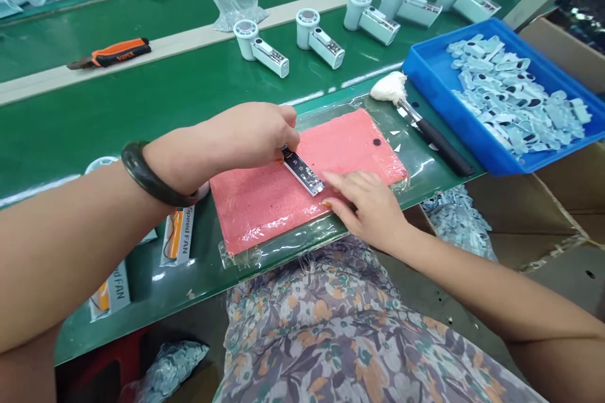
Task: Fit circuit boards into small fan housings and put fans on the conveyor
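The left hand, with a dark bracelet on its wrist, is curling its fingers closed and pinching the far-left end of a narrow black strip. The right hand is lying open and flat, gripping nothing, with its fingertips resting at the strip's near-right end. The strip is lying slantwise on a pink pad, which sits under clear film at the near edge of the green surface. Far to the left an orange-handled cutter is lying unused, and near the left, printed fan labels are waiting just beside the pad. Beyond the pad, in the middle and running right, white handheld fan units are lying in a row on the far belt; they look like assembled bodies. To the right of the pad a brush with a black handle is lying idle. Farthest right, a blue tray is holding a deep heap of pale small parts. Judging by this, only one strip is being worked, and much of the stock appears unhandled.
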### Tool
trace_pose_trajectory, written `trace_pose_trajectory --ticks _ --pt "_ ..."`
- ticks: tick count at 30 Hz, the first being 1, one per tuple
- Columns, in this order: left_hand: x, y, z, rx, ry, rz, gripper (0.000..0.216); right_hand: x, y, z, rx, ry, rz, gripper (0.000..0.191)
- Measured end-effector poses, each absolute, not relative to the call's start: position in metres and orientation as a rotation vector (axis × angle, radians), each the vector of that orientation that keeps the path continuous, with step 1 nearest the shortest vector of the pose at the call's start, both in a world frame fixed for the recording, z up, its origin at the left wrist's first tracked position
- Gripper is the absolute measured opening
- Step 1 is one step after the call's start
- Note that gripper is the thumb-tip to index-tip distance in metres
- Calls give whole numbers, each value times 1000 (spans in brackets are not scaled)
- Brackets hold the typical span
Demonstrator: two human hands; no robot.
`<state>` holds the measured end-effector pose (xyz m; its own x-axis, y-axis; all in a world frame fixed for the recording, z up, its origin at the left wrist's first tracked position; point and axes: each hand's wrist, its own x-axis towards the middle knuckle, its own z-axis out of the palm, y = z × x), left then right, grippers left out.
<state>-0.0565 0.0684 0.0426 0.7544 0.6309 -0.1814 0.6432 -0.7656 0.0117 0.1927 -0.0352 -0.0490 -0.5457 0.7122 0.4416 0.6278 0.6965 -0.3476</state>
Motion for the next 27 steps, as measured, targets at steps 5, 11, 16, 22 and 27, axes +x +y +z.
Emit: trace_pose_trajectory --ticks 5,11,16,22,27 --pt "-71 52 36 2960 1039 -33 22 172 -39 -46 -1239 -2168 424 40" --pt "-92 35 24 2990 1062 304 19 153 -43 -34 -1325 -2097 610 29" --pt "-96 24 21 3044 1046 433 14 146 -46 -32 -1342 -1982 718 21" --pt "-98 19 20 3098 1017 461 23 141 -45 -32 -1375 -1933 746 20" --pt "-98 18 18 3112 1004 479 30 138 -45 -34 -1379 -1919 732 14"
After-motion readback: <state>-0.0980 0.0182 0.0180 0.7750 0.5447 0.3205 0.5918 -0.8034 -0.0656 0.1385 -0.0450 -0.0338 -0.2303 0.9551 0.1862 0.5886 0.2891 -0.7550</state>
